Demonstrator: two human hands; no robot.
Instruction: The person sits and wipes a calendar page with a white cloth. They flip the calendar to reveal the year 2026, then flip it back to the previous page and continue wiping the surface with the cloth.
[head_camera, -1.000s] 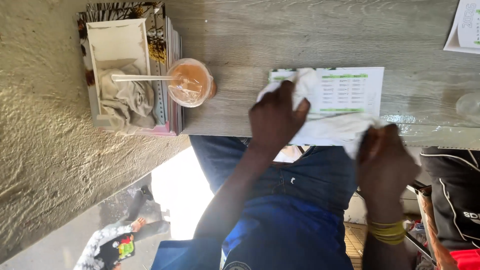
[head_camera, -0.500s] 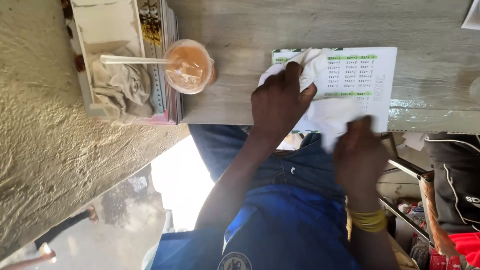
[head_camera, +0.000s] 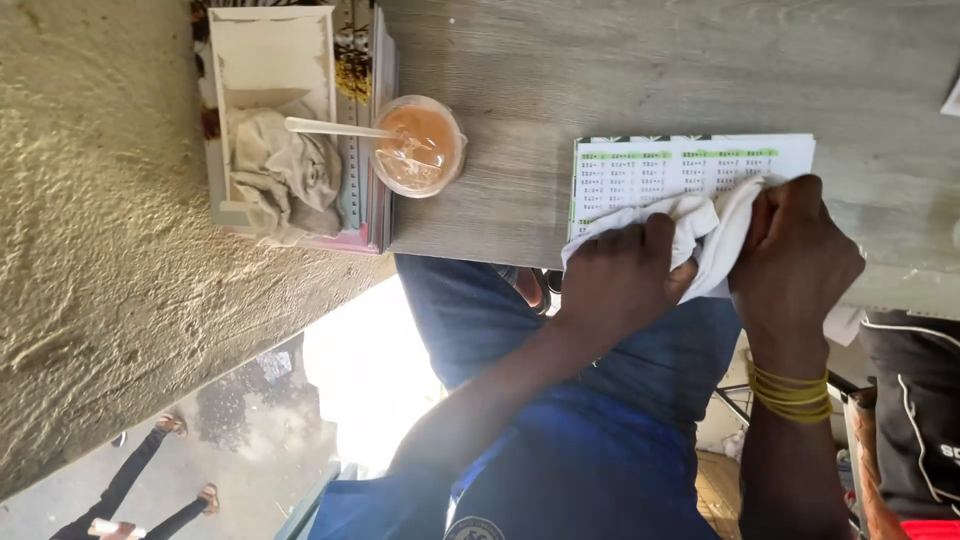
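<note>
Single head-worn view, close above the wooden table

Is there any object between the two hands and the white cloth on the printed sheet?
No. Both the left hand and the right hand already grip the white cloth directly, on the printed sheet. The plastic cup stands apart on the table.

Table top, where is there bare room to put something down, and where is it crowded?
The widest bare stretch of the table runs along the far side, beyond the printed sheet. A smaller patch lies between the drink cup and the sheet. It is crowded at the near edge, where the left hand and right hand grip a white cloth, and around the box.
</note>
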